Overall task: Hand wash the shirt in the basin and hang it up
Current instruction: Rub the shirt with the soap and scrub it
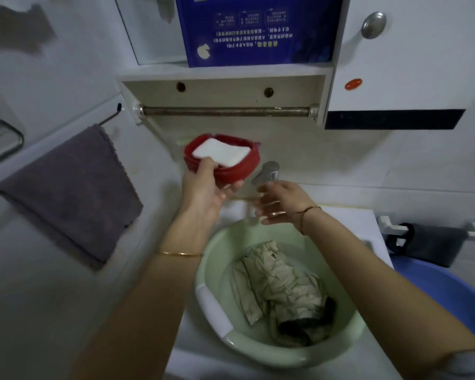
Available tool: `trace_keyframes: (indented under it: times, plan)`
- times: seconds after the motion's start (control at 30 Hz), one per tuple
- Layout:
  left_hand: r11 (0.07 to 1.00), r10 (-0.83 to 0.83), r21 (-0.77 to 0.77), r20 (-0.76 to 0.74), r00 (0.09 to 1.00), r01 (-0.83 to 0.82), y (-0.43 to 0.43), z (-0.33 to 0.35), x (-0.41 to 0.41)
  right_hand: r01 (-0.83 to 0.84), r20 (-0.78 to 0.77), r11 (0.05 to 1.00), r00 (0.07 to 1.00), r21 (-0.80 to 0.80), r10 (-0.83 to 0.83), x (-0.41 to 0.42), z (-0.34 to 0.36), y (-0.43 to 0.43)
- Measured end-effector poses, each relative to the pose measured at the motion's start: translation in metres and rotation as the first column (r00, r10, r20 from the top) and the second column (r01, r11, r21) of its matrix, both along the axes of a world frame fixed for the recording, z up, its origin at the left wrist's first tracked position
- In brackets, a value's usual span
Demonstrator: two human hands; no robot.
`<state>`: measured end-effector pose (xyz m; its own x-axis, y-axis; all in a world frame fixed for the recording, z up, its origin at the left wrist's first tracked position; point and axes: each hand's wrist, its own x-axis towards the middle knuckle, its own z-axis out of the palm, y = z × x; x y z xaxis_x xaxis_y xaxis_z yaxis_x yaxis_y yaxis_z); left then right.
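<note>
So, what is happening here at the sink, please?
A person is hand washing. The left hand holds a red plastic soap dish with a white bar of soap in it. The right hand is open, beside the metal faucet. The crumpled beige shirt lies wet in the pale green plastic basin, untouched now.

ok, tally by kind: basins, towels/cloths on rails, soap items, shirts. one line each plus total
Basins: 2, green basin and blue basin
Cloths on rails: 2, purple towel and dark cloth
Soap items: 2, red soap dish and white soap bar
Shirts: 1, shirt in the green basin
Total: 7
</note>
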<state>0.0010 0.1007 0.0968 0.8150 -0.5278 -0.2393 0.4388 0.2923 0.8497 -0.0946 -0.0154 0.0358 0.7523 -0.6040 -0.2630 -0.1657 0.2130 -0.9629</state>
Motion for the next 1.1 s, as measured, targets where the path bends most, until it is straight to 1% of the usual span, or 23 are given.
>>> trace_keyframes:
  times: [0.07, 0.13, 0.2, 0.27, 0.33, 0.43, 0.5, 0.57, 0.67, 0.77, 0.83, 0.87, 0.93, 1.0, 1.03, 1.1]
  plan:
    - [0.99, -0.13, 0.058, -0.005, 0.991, 0.13, -0.001, -0.021, -0.012, 0.053, 0.057, 0.993, 0.997, 0.109, -0.059, -0.011, -0.005, -0.008]
    - [0.952, -0.285, 0.111, -0.009, 0.959, 0.284, -0.003, -0.037, -0.02, 0.069, 0.067, 0.982, 0.994, 0.176, -0.082, -0.024, -0.012, -0.018]
    - [0.881, -0.445, 0.177, -0.001, 0.895, 0.439, -0.009, -0.048, -0.023, 0.051, 0.089, 0.973, 0.993, 0.225, -0.073, -0.037, -0.022, -0.028]
    - [0.797, -0.565, 0.268, 0.015, 0.825, 0.542, -0.017, -0.058, -0.026, 0.045, 0.102, 0.965, 0.992, 0.259, -0.073, -0.049, -0.034, -0.038]
    - [0.719, -0.647, 0.346, 0.015, 0.762, 0.603, -0.027, -0.066, -0.029, 0.108, 0.077, 0.958, 0.988, 0.267, -0.133, -0.062, -0.047, -0.044]
    - [0.605, -0.729, 0.427, -0.042, 0.683, 0.673, -0.041, -0.078, -0.034, 0.211, 0.016, 0.93, 0.974, 0.302, -0.227, -0.078, -0.067, -0.05]
    - [0.539, -0.763, 0.43, -0.116, 0.636, 0.724, -0.048, -0.085, -0.037, 0.312, -0.051, 0.896, 0.949, 0.317, -0.312, -0.086, -0.08, -0.055]
    - [0.484, -0.782, 0.411, -0.193, 0.592, 0.773, -0.054, -0.094, -0.036, 0.452, -0.104, 0.821, 0.889, 0.349, -0.445, -0.089, -0.088, -0.06]
    - [0.382, -0.802, 0.504, -0.236, 0.549, 0.775, -0.059, -0.112, -0.027, 0.642, -0.164, 0.664, 0.755, 0.382, -0.636, -0.084, -0.094, -0.073]
    - [0.322, -0.814, 0.605, -0.215, 0.539, 0.728, -0.057, -0.129, -0.017, 0.76, -0.237, 0.586, 0.646, 0.281, -0.725, -0.07, -0.099, -0.09]
    - [0.283, -0.828, 0.684, -0.179, 0.531, 0.672, -0.055, -0.141, -0.011, 0.814, -0.274, 0.521, 0.578, 0.256, -0.769, -0.057, -0.106, -0.099]
    - [0.252, -0.843, 0.733, -0.155, 0.516, 0.632, -0.055, -0.145, -0.009, 0.827, -0.288, 0.502, 0.56, 0.253, -0.777, -0.052, -0.108, -0.102]
    - [0.179, -0.881, 0.811, -0.12, 0.458, 0.557, -0.055, -0.158, -0.005, 0.842, -0.306, 0.468, 0.536, 0.268, -0.787, -0.042, -0.112, -0.107]
    - [0.143, -0.904, 0.862, -0.086, 0.419, 0.486, -0.056, -0.172, -0.003, 0.847, -0.326, 0.436, 0.522, 0.304, -0.788, -0.033, -0.119, -0.112]
    - [0.14, -0.914, 0.882, -0.059, 0.401, 0.45, -0.056, -0.178, -0.003, 0.841, -0.339, 0.435, 0.532, 0.323, -0.776, -0.031, -0.125, -0.118]
    - [0.139, -0.941, 0.924, 0.011, 0.34, 0.356, -0.059, -0.19, -0.003, 0.803, -0.387, 0.492, 0.594, 0.336, -0.705, -0.028, -0.14, -0.132]
